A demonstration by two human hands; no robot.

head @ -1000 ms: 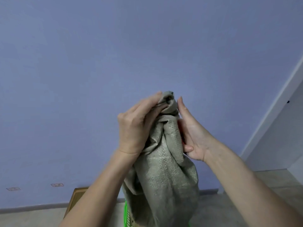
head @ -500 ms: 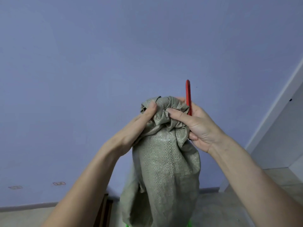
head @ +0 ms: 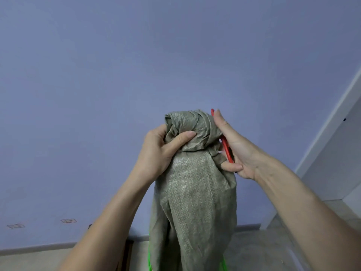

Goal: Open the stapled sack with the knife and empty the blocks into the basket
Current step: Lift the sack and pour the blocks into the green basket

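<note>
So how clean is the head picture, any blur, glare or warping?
Head view: even, soft light, no hard shadows; faint sheen on the sack; the right-hand door frame leans from wide-angle warping; the left hand and right hand look sharp.

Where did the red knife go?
In the head view, the slim red knife sits in the right hand, pressed against the right side of the bunched grey-green woven sack.

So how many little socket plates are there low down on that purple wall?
2. One wall plate sits near the left edge of the view, and the other wall plate is just right of it. The arms and the sack may hide more.
</note>
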